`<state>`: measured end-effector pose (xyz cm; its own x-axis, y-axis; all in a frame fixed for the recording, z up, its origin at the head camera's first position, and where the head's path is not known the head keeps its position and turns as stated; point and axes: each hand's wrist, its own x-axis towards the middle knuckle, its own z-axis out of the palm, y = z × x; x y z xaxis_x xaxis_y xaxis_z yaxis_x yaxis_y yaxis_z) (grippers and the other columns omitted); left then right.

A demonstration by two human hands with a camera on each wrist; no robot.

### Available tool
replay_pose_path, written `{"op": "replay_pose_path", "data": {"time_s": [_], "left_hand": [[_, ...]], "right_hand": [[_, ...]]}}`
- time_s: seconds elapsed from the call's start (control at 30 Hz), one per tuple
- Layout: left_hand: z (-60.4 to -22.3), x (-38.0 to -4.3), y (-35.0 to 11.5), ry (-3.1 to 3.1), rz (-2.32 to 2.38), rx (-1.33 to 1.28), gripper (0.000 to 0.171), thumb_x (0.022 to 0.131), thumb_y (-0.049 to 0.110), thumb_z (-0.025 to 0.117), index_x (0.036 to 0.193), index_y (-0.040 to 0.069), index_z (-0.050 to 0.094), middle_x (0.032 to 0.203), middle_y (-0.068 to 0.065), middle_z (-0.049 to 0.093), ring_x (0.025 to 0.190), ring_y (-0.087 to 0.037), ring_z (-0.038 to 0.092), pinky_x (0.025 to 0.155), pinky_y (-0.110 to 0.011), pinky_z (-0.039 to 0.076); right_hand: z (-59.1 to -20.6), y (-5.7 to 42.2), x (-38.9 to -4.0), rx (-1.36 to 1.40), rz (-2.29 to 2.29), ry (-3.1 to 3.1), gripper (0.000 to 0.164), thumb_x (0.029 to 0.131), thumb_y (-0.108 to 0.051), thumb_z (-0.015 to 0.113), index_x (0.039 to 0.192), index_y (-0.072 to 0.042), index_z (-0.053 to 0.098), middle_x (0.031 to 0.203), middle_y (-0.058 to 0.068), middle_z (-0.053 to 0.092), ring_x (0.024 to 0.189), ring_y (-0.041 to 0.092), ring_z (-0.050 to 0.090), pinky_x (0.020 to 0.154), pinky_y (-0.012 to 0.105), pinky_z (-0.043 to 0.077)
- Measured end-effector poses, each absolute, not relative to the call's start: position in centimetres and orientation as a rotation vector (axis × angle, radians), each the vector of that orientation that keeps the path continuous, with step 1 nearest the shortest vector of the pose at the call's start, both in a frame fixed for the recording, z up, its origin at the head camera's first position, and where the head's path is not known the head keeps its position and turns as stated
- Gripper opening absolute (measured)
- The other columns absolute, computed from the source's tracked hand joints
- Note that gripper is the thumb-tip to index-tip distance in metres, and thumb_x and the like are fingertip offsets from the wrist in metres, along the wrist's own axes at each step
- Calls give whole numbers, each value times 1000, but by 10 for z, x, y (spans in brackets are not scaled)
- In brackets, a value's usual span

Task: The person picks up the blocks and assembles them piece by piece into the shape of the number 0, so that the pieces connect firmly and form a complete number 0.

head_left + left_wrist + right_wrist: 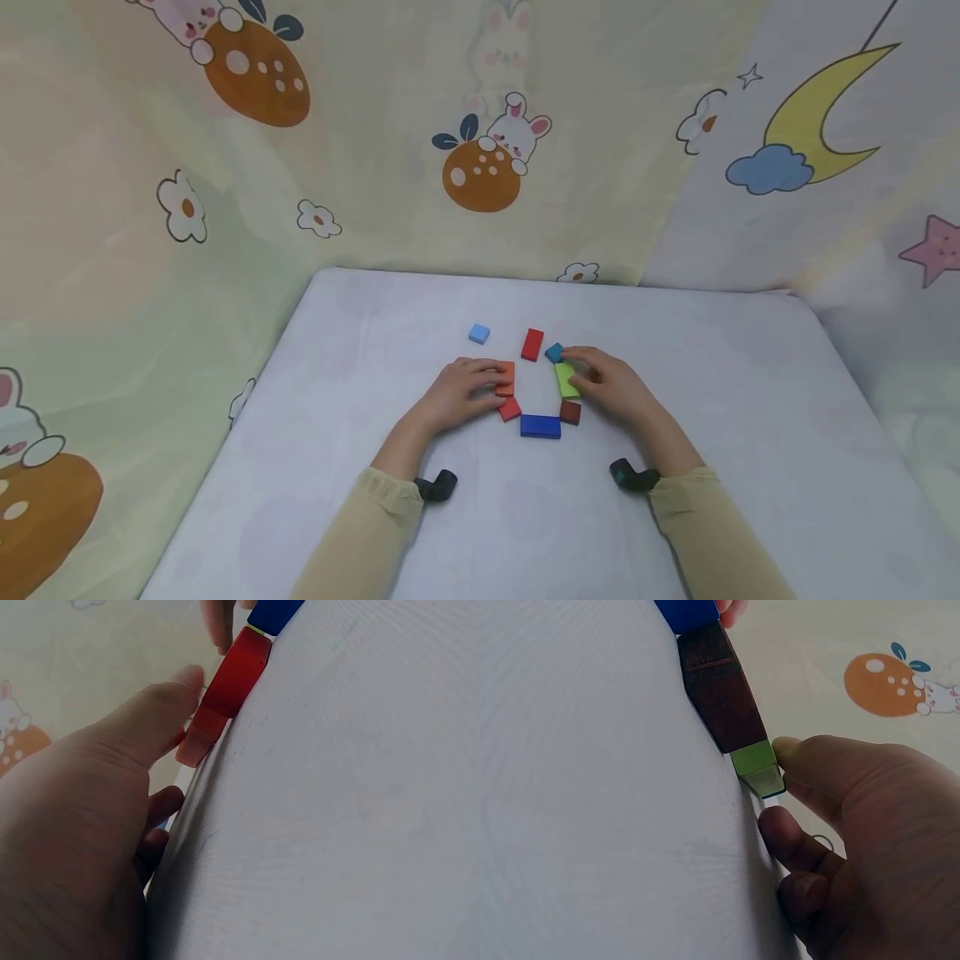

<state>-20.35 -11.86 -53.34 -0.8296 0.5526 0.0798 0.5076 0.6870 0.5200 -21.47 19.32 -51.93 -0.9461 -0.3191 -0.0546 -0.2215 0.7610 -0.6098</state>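
Observation:
My left hand [461, 392] lies over an orange block [507, 379], fingers at its far end and thumb at its near end; a red block [510, 408] adjoins the thumb. In the left wrist view the thumb rests by these blocks. My right hand [611, 385] has its index fingertip at a small teal block [554, 352] and its thumb against a light green block [567, 381]. The right wrist view shows the thumb touching the green block, the other fingers bent loosely. A brown block [570, 412] and a dark blue block [541, 427] sit nearer the body.
Beyond the hands lie another red block [532, 344] and a light blue block [479, 333], apart from the others. All rest on a white-covered table [360, 333]. A printed cloth backdrop [375, 150] rises behind the table's far edge.

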Motion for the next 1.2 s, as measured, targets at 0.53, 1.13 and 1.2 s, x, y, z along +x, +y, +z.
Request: {"op": "replay_pose_path", "data": {"time_s": [0.53,1.13,1.2], "left_hand": [[-513,-252,-130,2860,1112,277,47,96,40,62,140,24,54,134,-1,55,125,-21,53,107,-42,45],[-514,-283,-129,2895,789,364,49,94,38,66,139,20,57,124,-4,62,119,-25,56,105,-42,45],[-514,-282,-128,2895,795,358,49,94,38,66,139,20,57,125,-5,62,120,-26,55,106,-43,44]], "right_hand": [[-520,196,-213,-444,-966,2798,43,96,-29,64,137,-36,56,145,-5,53,95,18,56,85,36,51],[-519,196,-213,-468,-986,2808,43,96,-29,64,137,-33,56,145,-4,53,97,19,58,88,41,53],[-519,196,-213,-470,-978,2809,43,96,-29,64,138,-33,56,145,-4,53,97,18,58,88,40,53]]}}
